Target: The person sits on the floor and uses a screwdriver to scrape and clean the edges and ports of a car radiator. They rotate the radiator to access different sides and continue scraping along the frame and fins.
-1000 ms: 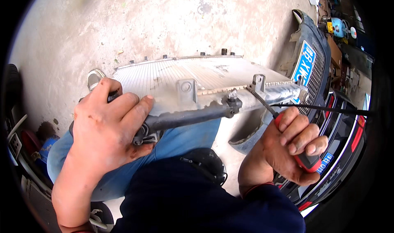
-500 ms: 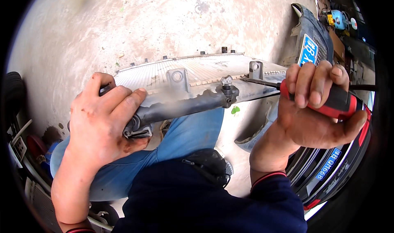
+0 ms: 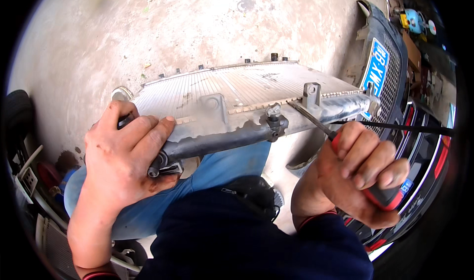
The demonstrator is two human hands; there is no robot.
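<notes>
The right hand gripped a screwdriver, now swung handle-down, apparently levering at the crimped seam, while the left hand clasped the radiator tank.

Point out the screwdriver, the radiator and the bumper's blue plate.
Screwdriver (image 3: 386,197): head view, butt end of handle.
Radiator (image 3: 237,85): head view, ribbed core.
Blue plate (image 3: 376,69): head view, middle of its face.

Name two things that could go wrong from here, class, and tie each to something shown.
The screwdriver in the right hand has its tip at or near the toothed seam; it might slip and scratch the ridged radiator. The left hand holds the radiator's left end; if that grip eased, the radiator could shift under the tool.
</notes>
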